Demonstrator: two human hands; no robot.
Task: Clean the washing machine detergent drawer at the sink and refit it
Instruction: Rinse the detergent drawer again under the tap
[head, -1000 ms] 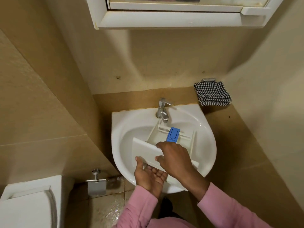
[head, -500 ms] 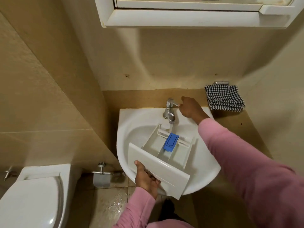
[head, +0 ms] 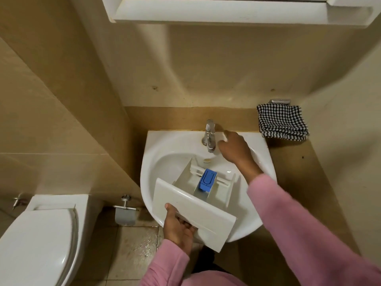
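At the corner sink (head: 148, 162), lower centre of the frame: my left hand (head: 179, 226) grips the drawer (head: 195, 209) by its white front panel, thumb on top and fingers curled into the handle recess underneath. The drawer lies tilted in the basin, its open compartments and blue insert (head: 207, 180) pointing up toward the tap (head: 209, 137) and its panel overhanging the near rim.

My right hand (head: 233, 147) sits just beside the tap at centre frame. It is blurred, and I cannot tell whether its fingers are around the lever or only next to it. I see no stream of water.

The step, as I judge it, is rinsing. To do it well I would set a moderate flow, so water does not bounce off the compartment walls onto the floor. I would keep the back end low so residue drains into the basin, and hold the left grip firm, since wet plastic will likely be slippery. The insert probably traps the most residue and needs direct water. A checked cloth (head: 282, 122) hangs at the right for drying.
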